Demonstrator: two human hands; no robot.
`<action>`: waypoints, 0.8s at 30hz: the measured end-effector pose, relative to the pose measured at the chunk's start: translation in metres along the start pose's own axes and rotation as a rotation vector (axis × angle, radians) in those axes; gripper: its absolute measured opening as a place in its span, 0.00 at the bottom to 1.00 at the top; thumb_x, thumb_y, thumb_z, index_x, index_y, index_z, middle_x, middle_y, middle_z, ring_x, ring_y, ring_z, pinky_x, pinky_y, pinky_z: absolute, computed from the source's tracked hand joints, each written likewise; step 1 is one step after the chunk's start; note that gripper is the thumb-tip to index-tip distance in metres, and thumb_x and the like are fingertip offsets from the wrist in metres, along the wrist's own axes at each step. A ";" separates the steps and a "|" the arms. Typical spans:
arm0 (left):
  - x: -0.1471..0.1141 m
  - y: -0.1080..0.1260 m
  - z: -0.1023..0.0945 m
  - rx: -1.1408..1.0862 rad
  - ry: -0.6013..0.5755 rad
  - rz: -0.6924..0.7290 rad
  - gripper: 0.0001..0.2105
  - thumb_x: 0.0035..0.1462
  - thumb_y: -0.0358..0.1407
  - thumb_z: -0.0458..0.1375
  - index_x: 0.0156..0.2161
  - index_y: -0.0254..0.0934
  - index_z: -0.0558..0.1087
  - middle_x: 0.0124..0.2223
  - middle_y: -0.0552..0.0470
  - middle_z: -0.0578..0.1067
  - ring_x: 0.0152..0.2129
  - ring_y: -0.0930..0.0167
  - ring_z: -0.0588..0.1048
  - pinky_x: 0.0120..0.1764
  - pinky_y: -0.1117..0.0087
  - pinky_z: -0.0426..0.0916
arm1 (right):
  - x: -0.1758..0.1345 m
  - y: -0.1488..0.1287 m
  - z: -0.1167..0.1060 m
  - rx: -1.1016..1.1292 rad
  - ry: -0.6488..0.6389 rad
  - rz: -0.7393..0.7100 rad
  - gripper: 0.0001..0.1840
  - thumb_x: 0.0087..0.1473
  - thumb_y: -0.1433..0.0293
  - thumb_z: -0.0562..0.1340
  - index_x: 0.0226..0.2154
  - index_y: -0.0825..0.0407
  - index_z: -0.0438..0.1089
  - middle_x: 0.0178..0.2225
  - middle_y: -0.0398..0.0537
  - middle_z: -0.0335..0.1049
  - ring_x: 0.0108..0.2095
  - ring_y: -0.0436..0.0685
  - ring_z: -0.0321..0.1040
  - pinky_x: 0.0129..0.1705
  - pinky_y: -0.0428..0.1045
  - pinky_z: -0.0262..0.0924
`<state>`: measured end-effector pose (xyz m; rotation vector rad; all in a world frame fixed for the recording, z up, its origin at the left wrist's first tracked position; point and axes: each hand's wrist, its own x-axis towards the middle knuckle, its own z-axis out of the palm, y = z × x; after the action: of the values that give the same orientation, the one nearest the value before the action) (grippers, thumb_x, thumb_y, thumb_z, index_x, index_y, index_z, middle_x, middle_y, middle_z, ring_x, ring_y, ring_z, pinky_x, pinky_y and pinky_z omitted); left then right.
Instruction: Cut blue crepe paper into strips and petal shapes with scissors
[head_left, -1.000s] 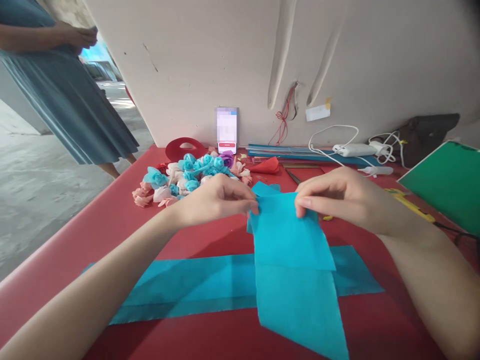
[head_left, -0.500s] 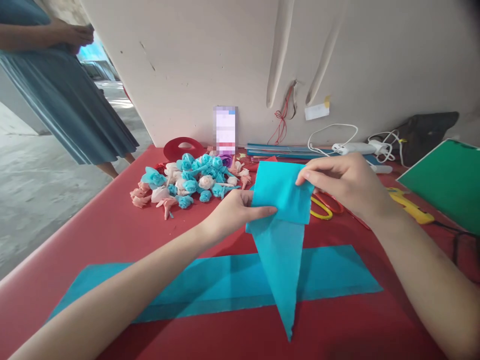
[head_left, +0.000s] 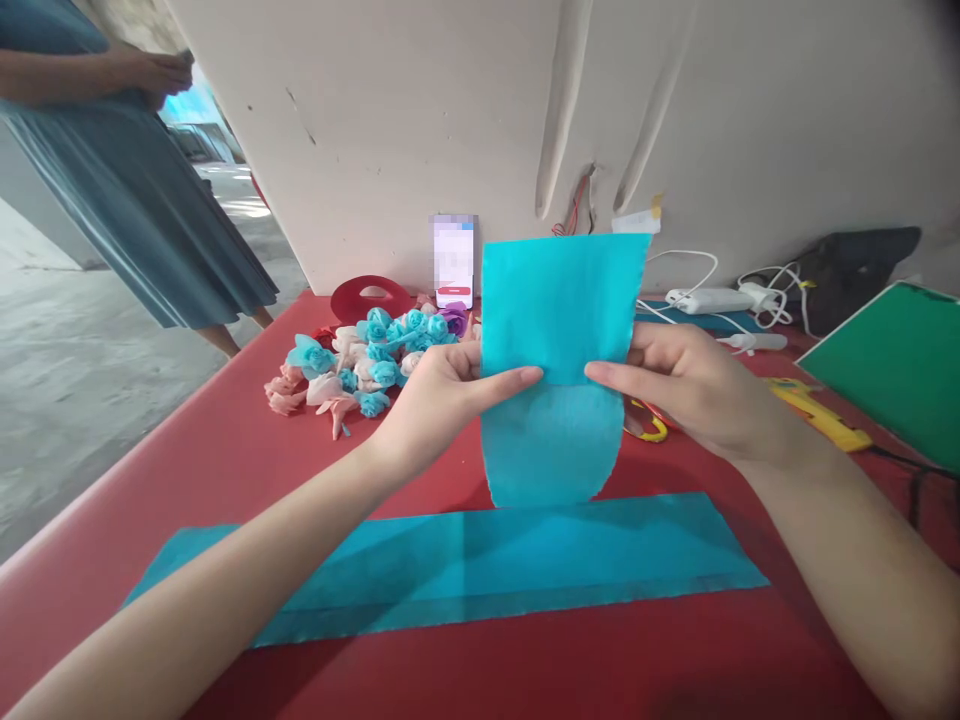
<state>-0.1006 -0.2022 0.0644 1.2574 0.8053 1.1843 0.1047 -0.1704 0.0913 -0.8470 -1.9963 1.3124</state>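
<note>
A piece of blue crepe paper (head_left: pixel 562 300) is held up over the table, its upper part flat and its lower part curving below my thumbs. My left hand (head_left: pixel 457 395) pinches its left edge, thumb in front and fingers behind. At the right edge, my right hand (head_left: pixel 682 385) grips it the same way, so both thumb tips point toward each other across the middle. Beneath lies a long blue crepe strip (head_left: pixel 525 555), flat on the red table (head_left: pixel 465 670), partly covered by my left forearm.
Blue, white and pink paper flowers (head_left: pixel 375 360) are heaped at the back left. Behind them stand a phone (head_left: pixel 454 260) and a red roll (head_left: pixel 367 297). Yellow-handled scissors (head_left: pixel 651 428), a yellow tool (head_left: pixel 821 415), a white power strip (head_left: pixel 709 299) and a green board (head_left: pixel 892 370) lie right. A person (head_left: pixel 142 200) stands left.
The crepe paper has been raised and turned: its hanging pointed tail now shows as a broad, curved lower part. My right hand has moved from the top corner down to the right edge.
</note>
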 end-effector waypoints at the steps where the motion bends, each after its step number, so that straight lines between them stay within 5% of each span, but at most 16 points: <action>1: 0.000 0.000 -0.001 0.019 0.001 0.008 0.09 0.51 0.36 0.65 0.39 0.38 0.78 0.42 0.52 0.80 0.39 0.66 0.78 0.42 0.67 0.75 | 0.000 0.001 -0.001 0.000 0.020 -0.014 0.07 0.53 0.62 0.63 0.30 0.49 0.70 0.22 0.40 0.69 0.18 0.49 0.63 0.20 0.46 0.58; 7: 0.000 -0.001 -0.001 0.053 0.035 -0.005 0.09 0.51 0.37 0.65 0.38 0.37 0.78 0.40 0.51 0.80 0.38 0.65 0.79 0.41 0.67 0.76 | 0.004 0.008 -0.004 0.015 0.058 -0.031 0.10 0.53 0.62 0.62 0.38 0.46 0.72 0.27 0.41 0.71 0.19 0.49 0.63 0.19 0.46 0.58; 13: -0.001 -0.003 0.001 0.006 0.053 0.012 0.10 0.50 0.36 0.66 0.39 0.38 0.77 0.41 0.52 0.80 0.38 0.66 0.79 0.40 0.68 0.76 | 0.003 0.005 0.003 -0.034 0.094 -0.049 0.07 0.52 0.64 0.64 0.35 0.47 0.72 0.22 0.39 0.69 0.18 0.48 0.62 0.19 0.46 0.59; 24: 0.001 -0.006 -0.003 0.004 0.019 0.056 0.06 0.52 0.35 0.64 0.37 0.41 0.78 0.40 0.55 0.80 0.39 0.66 0.79 0.42 0.66 0.76 | 0.000 -0.002 0.002 0.004 0.015 -0.069 0.11 0.53 0.64 0.63 0.40 0.47 0.71 0.29 0.41 0.73 0.23 0.49 0.67 0.24 0.45 0.65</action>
<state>-0.1020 -0.1996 0.0583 1.2811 0.7917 1.2419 0.1028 -0.1721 0.0928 -0.7774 -1.9927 1.2674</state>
